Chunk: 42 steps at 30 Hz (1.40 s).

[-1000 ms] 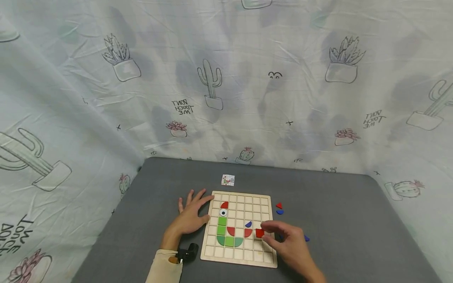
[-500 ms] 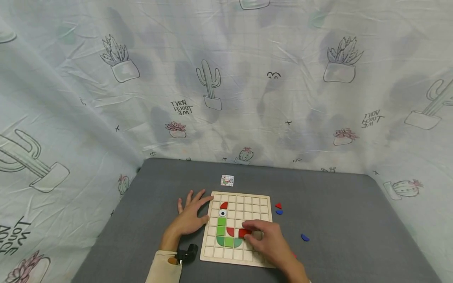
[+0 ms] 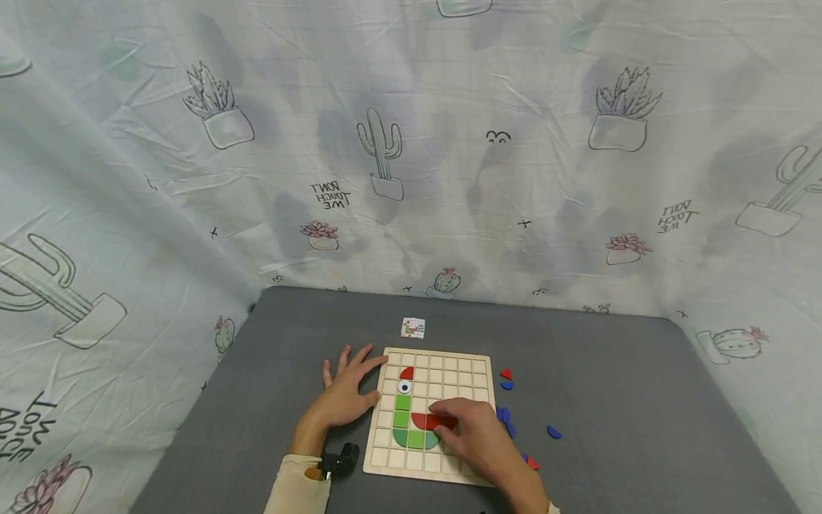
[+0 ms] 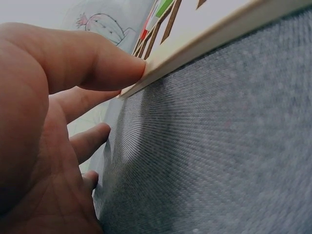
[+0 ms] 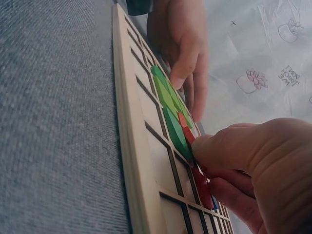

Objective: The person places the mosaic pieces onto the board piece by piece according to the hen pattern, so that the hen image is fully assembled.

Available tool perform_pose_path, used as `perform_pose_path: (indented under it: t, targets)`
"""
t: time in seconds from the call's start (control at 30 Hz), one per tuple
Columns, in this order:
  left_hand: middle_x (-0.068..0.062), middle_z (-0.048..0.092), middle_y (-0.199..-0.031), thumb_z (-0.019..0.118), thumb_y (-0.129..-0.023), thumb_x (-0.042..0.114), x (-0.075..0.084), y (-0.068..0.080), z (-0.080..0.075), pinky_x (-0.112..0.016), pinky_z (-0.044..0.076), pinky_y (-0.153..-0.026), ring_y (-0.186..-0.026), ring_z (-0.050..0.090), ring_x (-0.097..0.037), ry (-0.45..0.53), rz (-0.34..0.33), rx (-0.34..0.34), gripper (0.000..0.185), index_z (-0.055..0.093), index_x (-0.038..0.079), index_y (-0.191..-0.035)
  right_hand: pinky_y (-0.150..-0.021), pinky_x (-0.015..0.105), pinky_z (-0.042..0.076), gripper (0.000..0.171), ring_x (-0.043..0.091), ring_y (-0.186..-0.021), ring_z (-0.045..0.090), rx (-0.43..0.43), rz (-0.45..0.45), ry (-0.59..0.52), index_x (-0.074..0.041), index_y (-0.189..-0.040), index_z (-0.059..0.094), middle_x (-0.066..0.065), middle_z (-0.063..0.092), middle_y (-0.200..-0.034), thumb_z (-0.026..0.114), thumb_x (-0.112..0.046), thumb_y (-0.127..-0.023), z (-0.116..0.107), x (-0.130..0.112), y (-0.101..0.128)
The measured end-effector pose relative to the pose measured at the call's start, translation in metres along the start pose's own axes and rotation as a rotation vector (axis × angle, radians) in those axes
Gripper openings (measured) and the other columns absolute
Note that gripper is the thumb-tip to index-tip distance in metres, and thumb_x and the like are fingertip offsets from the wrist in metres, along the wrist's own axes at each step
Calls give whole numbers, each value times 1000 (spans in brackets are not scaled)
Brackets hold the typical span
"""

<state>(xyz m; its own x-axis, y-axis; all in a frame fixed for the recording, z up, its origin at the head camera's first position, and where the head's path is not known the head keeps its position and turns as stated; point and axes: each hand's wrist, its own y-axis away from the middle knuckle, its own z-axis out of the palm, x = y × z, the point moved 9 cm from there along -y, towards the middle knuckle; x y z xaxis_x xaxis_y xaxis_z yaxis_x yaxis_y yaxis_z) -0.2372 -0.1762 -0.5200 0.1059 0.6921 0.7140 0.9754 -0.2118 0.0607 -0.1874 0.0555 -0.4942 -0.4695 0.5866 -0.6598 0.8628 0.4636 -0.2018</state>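
While the left hand (image 3: 343, 395) lies spread flat, fingertips against the wooden grid board's (image 3: 478, 363) left edge, the right hand (image 3: 472, 434) pinches a red piece (image 3: 435, 422), seemingly a quarter-round, over the board's middle cells beside the green pieces (image 3: 411, 437).

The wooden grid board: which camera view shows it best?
The head view: the whole wooden grid board shows, with its coloured pieces. The right wrist view shows it edge-on, squares foreshortened beside the right hand. The left wrist view shows only its edge by the left hand.
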Motion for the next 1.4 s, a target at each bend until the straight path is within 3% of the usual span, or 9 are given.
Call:
perform_pose_path:
  t: [0.27, 0.6, 0.8, 1.0, 1.1, 1.23, 1.4]
  targets:
    - [-20, 34, -178, 76, -92, 6, 1, 0, -1, -81, -16, -122, -168, 3, -54, 5, 3, 10, 67, 62, 18, -156, -91, 32, 65, 31, 3, -101, 73, -15, 18, 36, -13, -121, 83, -5, 82, -115, 88, -8, -91, 1, 0, 0]
    - [-19, 33, -178, 75, -93, 6, 0, 0, 0, -81, -15, -122, -169, 3, -54, 3, 5, 1, 67, 61, 18, -157, -90, 31, 65, 30, 6, -103, 75, 31, -12, 67, -12, -118, 84, -3, 83, -114, 89, -5, -89, 0, -2, 0]
    - [-19, 33, -178, 75, -93, 6, 1, 0, 0, -81, -15, -122, -168, 3, -54, 0, 6, 1, 66, 61, 18, -157, -88, 30, 65, 30, 7, -100, 75, 66, -29, 24, -12, -116, 84, -5, 83, -111, 90, -5, -88, -2, 1, 2]
    - [-20, 34, -178, 75, -93, 6, 2, 0, 0, -82, -15, -122, -168, 3, -55, 3, 11, 5, 66, 62, 18, -156, -87, 35, 66, 31, 8, -96, 78, 123, -47, -134, -15, -115, 84, -7, 84, -110, 91, -7, -86, -16, 9, 18]
    - [-20, 33, -178, 75, -92, 6, 2, 0, 0, -82, -15, -122, -168, 3, -55, 6, 13, 6, 66, 62, 18, -156, -89, 35, 66, 31, 11, -101, 80, 125, -5, -221, -17, -117, 84, -7, 84, -112, 92, -12, -87, -26, 19, 32]
    - [-19, 33, -178, 75, -93, 6, 1, 0, 1, -81, -15, -122, -168, 3, -54, -1, 8, 3, 66, 62, 18, -157, -92, 29, 65, 30, 13, -107, 80, 99, 127, -367, -16, -121, 83, 0, 84, -116, 90, -17, -91, -37, 39, 56]
    - [-19, 32, -179, 75, -93, 6, 0, 1, 1, -81, -16, -122, -168, 2, -54, 2, 3, 4, 66, 62, 19, -157, -92, 26, 64, 34, 15, -111, 80, 95, 296, -567, -4, -127, 79, 17, 80, -126, 85, -9, -94, -53, 61, 89]
